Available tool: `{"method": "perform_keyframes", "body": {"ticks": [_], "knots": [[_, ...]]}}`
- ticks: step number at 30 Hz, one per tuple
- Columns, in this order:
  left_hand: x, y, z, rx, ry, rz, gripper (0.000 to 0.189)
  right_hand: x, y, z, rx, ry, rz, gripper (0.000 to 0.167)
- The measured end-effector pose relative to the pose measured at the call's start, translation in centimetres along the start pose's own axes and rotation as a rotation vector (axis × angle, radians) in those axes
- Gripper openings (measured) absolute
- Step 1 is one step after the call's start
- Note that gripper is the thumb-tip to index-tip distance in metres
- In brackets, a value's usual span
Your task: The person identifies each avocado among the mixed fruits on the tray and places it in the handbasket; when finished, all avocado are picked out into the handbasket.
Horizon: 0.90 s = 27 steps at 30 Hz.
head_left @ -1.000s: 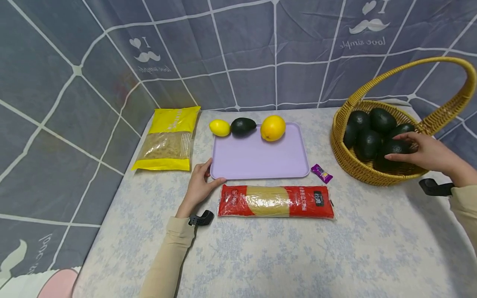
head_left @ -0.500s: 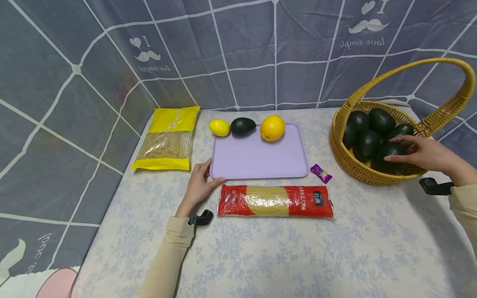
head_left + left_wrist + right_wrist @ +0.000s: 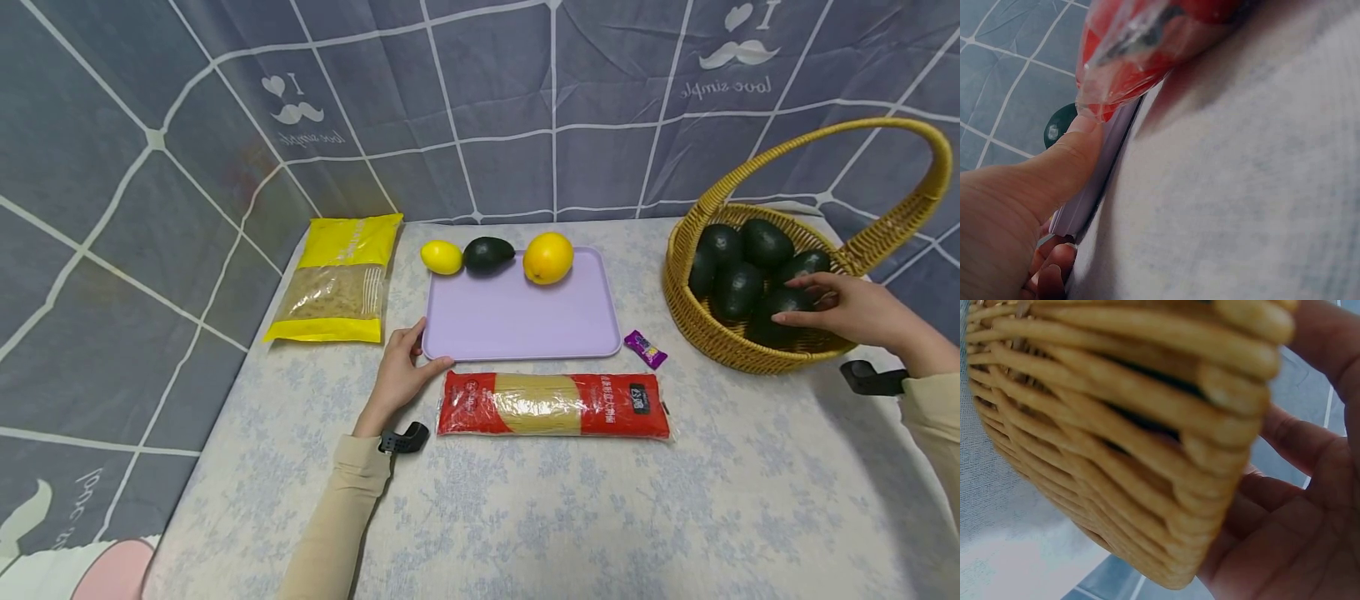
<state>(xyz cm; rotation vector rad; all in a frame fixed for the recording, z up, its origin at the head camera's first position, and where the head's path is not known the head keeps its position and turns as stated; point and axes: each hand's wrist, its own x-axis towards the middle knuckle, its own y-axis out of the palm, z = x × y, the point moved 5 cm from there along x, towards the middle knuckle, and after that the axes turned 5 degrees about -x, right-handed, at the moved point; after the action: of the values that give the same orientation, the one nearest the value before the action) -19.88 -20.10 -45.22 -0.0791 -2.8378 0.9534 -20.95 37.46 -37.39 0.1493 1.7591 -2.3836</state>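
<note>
My left hand (image 3: 402, 372) holds the near left corner of a lilac tray (image 3: 525, 321), thumb along the front edge and fingers at the left side. A lemon (image 3: 442, 257), a dark avocado (image 3: 489, 255) and an orange (image 3: 548, 257) lie in a row at the tray's back edge. Over on the right, a wicker basket (image 3: 693, 329) is filled with several avocados. My right hand (image 3: 862, 310) reaches over its rim and grips the nearest avocado (image 3: 780, 315) between thumb and fingers. In the right wrist view the basket wall (image 3: 1116, 425) hides that avocado almost wholly.
A red pack of noodles (image 3: 555, 406) lies just in front of the tray. Between tray and basket is a small purple wrapped sweet (image 3: 645, 349). A yellow bag (image 3: 337, 279) of dry food rests at the back left. The basket's tall handle (image 3: 825, 133) arches above the fruit.
My right hand's fingers have come down slightly around the avocado in the basket. The left hand and the tray have stayed in place.
</note>
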Motion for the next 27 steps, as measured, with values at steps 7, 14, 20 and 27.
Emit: {"method": "perform_keyframes", "body": {"ticks": [7, 14, 20, 27], "knots": [[0.02, 0.0, -0.04, 0.001, -0.006, -0.002, 0.086, 0.05, -0.09, -0.05, 0.01, -0.007, -0.008, 0.079], [0.06, 0.04, 0.01, -0.002, -0.014, 0.004, 0.086, -0.02, -0.17, 0.13, 0.008, 0.001, -0.002, 0.08], [0.1, 0.0, -0.05, -0.005, -0.005, -0.001, 0.086, -0.06, -0.1, 0.1, 0.015, 0.001, -0.006, 0.079], [0.09, 0.02, 0.02, -0.006, -0.012, -0.001, 0.086, -0.1, 0.01, 0.11, 0.02, -0.005, -0.018, 0.078]]}}
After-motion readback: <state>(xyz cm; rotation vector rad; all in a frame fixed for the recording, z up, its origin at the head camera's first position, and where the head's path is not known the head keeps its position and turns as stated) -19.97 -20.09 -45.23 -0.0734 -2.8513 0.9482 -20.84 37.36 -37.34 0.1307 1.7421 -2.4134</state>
